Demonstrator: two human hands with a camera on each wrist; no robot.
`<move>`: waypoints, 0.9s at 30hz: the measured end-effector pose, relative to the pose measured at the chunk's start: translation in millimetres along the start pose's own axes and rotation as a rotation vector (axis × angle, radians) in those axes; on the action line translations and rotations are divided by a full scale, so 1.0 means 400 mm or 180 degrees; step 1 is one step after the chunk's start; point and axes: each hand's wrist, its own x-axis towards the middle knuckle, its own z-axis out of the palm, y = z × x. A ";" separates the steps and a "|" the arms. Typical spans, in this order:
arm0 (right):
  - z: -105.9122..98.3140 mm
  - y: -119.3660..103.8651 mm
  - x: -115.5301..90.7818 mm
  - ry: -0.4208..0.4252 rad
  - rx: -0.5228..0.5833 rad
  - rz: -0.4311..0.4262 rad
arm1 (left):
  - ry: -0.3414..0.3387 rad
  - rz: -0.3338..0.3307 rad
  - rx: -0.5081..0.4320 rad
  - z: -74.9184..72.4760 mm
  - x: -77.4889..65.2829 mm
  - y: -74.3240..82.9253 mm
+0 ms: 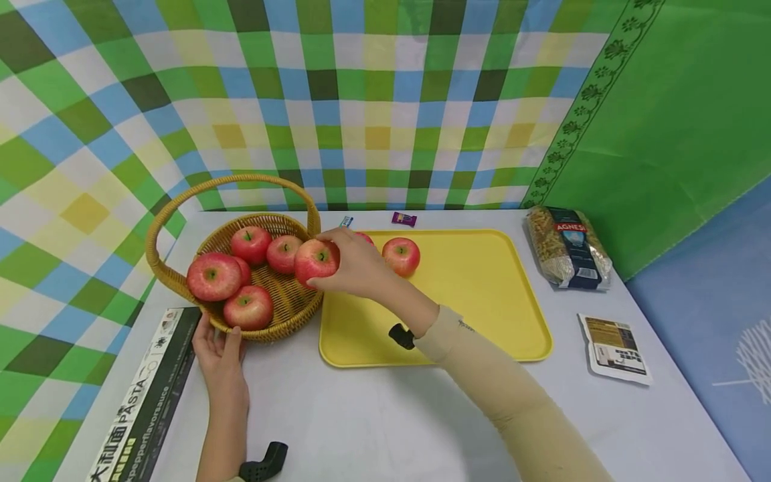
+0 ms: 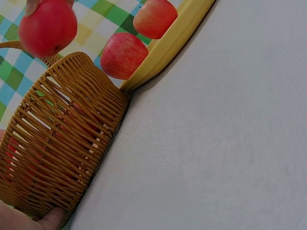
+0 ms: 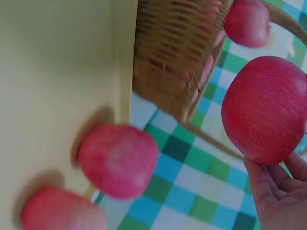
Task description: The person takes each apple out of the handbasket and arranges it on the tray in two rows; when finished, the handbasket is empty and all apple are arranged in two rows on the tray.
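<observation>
My right hand (image 1: 355, 264) holds a red apple (image 1: 316, 261) between thumb and fingers over the right side of the wicker basket (image 1: 295, 321). Several apples lie inside that basket, among them a large one (image 1: 213, 276) at the left and another (image 1: 248, 308) in front. Against the basket's near left outer side rests my left hand (image 1: 219, 351); its thumb (image 2: 52, 219) touches the weave low down, and part of its fingers is hidden. On the yellow tray (image 1: 470, 301) sits an apple (image 1: 401, 256); a second apple (image 3: 117, 160) there is mostly behind my right hand in the head view.
A long pasta box (image 1: 150, 395) lies left of the basket. Right of the tray are a pasta bag (image 1: 569, 248) and a flat pouch (image 1: 614, 348). Behind the tray lies a small purple packet (image 1: 404, 219). The basket's tall handle (image 1: 241, 179) arches upward.
</observation>
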 end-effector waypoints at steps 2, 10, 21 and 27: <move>-0.025 0.016 -0.017 0.0070 0.0025 0.0032 | -0.0007 0.0005 -0.0006 0.000 -0.001 0.001; -0.121 0.097 -0.079 0.0487 0.0118 0.0223 | 0.0004 0.0010 -0.0024 0.002 -0.001 0.001; -0.219 0.273 -0.160 0.0800 0.0036 0.0732 | 0.0020 -0.0003 -0.0066 0.005 -0.002 -0.007; -0.232 0.373 -0.189 0.0752 -0.0042 0.1119 | 0.0042 -0.0008 -0.0066 0.004 0.000 -0.004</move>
